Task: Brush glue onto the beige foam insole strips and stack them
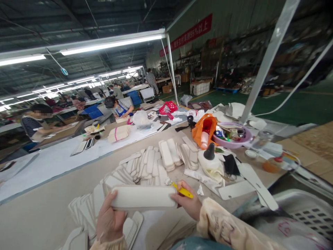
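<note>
Nearest the camera, the left hand is clenched around the near end of a long white padded strip, holding it level just above the table. The right hand grips the strip's other end with its fingers while also pinching a small yellow-handled tool — probably a brush or a trimming blade, though the view is too blurred at the tip to say which. The tool's working end lies right at the strip's far corner.

As I judge it, the step in hand is dressing or checking one strip's edge, piece by piece. The next move calls for a steady left-hand hold while the right works the tool along the edge, keeping the strip from bending.

Under and beside the hands lie loose flat white pieces. Just beyond them, rows of stacked white strips are fanned across the table. Behind those stands a pale squeeze bottle with a dark cone cap, on a rag. Farther right sit an orange bag and a lilac basin full of odds and ends; a white crate shows at the near right edge.

Farthest off, other people work seated at long tables under strip lights, with a red banner on the far wall.
</note>
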{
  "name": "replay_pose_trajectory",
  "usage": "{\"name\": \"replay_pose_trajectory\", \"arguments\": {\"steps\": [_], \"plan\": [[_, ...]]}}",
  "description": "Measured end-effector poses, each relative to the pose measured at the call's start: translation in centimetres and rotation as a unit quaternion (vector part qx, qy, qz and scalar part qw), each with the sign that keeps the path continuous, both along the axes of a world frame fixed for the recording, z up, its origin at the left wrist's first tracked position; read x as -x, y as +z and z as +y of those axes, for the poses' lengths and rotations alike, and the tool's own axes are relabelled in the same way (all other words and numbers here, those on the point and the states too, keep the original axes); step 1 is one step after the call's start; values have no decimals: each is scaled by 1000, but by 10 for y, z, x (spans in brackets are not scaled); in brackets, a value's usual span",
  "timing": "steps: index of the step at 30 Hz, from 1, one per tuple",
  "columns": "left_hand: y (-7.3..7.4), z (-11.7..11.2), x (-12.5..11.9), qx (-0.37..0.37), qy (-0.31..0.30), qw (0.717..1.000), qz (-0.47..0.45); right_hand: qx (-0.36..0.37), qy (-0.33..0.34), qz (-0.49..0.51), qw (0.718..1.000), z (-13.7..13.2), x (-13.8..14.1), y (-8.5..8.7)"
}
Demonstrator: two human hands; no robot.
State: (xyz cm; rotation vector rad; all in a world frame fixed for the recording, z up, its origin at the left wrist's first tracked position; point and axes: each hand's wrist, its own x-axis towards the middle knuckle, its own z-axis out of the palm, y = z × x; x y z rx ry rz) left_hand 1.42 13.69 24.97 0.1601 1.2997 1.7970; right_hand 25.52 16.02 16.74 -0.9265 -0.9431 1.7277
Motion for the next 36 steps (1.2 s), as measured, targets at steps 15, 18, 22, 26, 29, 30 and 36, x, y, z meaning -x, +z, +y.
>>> {"name": "replay_pose_trajectory", "arguments": {"steps": [15, 18, 22, 26, 29, 30, 36], "plan": [[-3, 8, -21, -55, -19, 997, -43, -60, -44, -49, 996, 3, -11, -1], [-6, 7, -35, -70, 10, 996, -52, -70, -53, -79, 993, 4, -13, -4], [-13, 6, -37, -68, 42, 994, -75, -64, -47, -90, 993, 2, -14, -8], [-14, 6, -32, -77, 35, 993, -87, -57, -37, -84, 994, 1, -12, -12], [-14, 6, -29, -80, 27, 992, -93, -58, -50, -81, 994, 1, -11, -11], [-15, 6, -28, -80, 25, 992, -93, -59, -51, -83, 994, 0, -10, -11], [-17, 6, -25, -75, 20, 992, -96, -48, -36, -111, 992, 0, -10, -9]]}}
